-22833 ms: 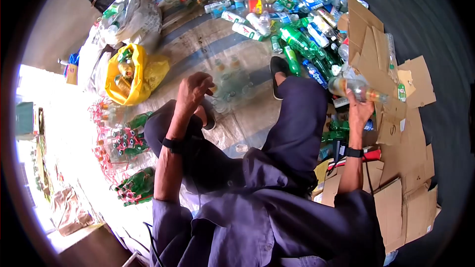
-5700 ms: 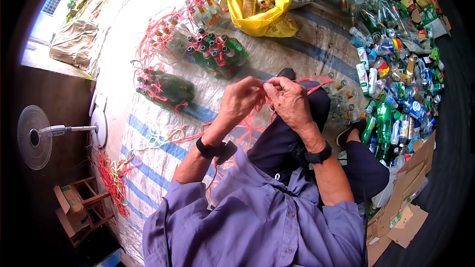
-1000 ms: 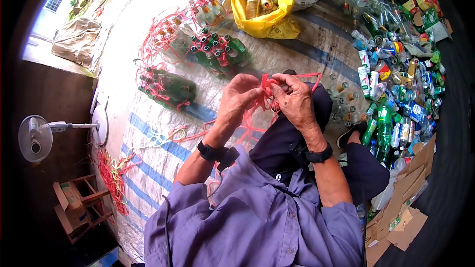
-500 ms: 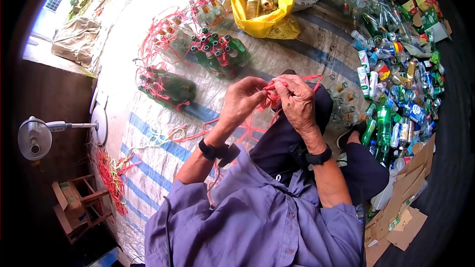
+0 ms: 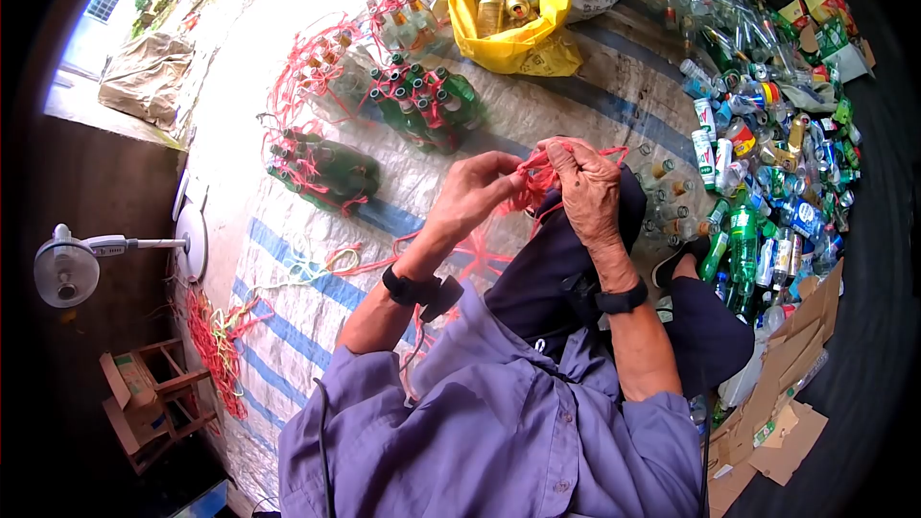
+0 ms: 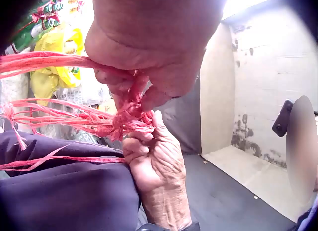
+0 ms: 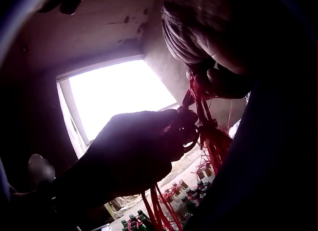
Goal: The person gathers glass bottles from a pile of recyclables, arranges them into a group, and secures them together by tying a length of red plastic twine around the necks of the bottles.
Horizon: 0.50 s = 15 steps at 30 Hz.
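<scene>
Both hands work on a knotted bundle of red plastic twine [image 5: 539, 177] above the person's raised knee. The left hand [image 5: 470, 194] pinches strands on the bundle's left side. On the other side, the right hand [image 5: 589, 190] grips the bundle, its back turned up and a loose end trailing past it. In the left wrist view the knotted twine [image 6: 130, 119] lies between the fingers of both hands, and long strands stretch off to the left. The right wrist view is dark; twine [image 7: 211, 136] hangs below the hands there. Clear glass bottles [image 5: 672, 201] stand beside the knee.
Green bottles [image 5: 427, 105] tied with red twine stand on the striped sheet [image 5: 297, 326]. A yellow bag [image 5: 508, 43] holds cans. Plastic bottles and cans [image 5: 767, 163] are heaped at right beside cardboard [image 5: 777, 384]. A fan [image 5: 67, 269] and a wooden stool [image 5: 158, 393] stand at left.
Long before, the right hand held a clear bottle; later both hands took up red twine. Over the last second the right hand turned over and closed round the bundle, while the left shifted its pinch slightly.
</scene>
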Tool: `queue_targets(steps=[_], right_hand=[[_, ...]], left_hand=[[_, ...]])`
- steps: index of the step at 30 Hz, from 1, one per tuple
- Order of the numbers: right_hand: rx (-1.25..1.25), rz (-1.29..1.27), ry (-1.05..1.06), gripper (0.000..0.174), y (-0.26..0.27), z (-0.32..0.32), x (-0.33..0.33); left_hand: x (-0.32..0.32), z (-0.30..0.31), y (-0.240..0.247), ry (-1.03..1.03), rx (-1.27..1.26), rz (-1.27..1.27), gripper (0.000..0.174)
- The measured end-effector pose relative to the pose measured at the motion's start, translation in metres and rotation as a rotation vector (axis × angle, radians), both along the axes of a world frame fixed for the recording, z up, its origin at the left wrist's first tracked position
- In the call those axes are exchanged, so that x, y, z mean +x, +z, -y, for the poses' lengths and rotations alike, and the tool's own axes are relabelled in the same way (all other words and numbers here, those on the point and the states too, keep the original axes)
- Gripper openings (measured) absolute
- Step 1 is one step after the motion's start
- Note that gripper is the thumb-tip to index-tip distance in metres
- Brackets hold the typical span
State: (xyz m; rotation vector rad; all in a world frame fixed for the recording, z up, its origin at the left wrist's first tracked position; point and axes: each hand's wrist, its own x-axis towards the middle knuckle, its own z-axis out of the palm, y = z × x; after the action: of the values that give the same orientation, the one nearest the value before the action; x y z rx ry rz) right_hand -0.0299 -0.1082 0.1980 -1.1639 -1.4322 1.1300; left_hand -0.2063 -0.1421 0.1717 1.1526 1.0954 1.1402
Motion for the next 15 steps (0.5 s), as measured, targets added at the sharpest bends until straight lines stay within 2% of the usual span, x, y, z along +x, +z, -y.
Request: queue_targets(steps=[6, 10, 13, 15], right_hand=[[-0.012, -0.012, -0.019, 0.019, -0.002, -0.001, -0.002], [0.035, -0.067, -0.123, 0.016, -0.009, 0.002, -0.007], [0.173, 0.063, -0.204, 0.015, -0.008, 0.011, -0.007], [0.246, 0.220, 0.016, 0.015, 0.001, 0.015, -0.002]], left_hand=[[0.000, 0.006, 0.009, 0.031, -0.245, 0.161, 0.021], [0.000, 0.007, -0.001, 0.118, -0.263, 0.254, 0.018], [0.000, 0.009, 0.002, 0.134, -0.267, 0.328, 0.017], [0.005, 0.010, 0.008, 0.210, -0.285, 0.267, 0.017]])
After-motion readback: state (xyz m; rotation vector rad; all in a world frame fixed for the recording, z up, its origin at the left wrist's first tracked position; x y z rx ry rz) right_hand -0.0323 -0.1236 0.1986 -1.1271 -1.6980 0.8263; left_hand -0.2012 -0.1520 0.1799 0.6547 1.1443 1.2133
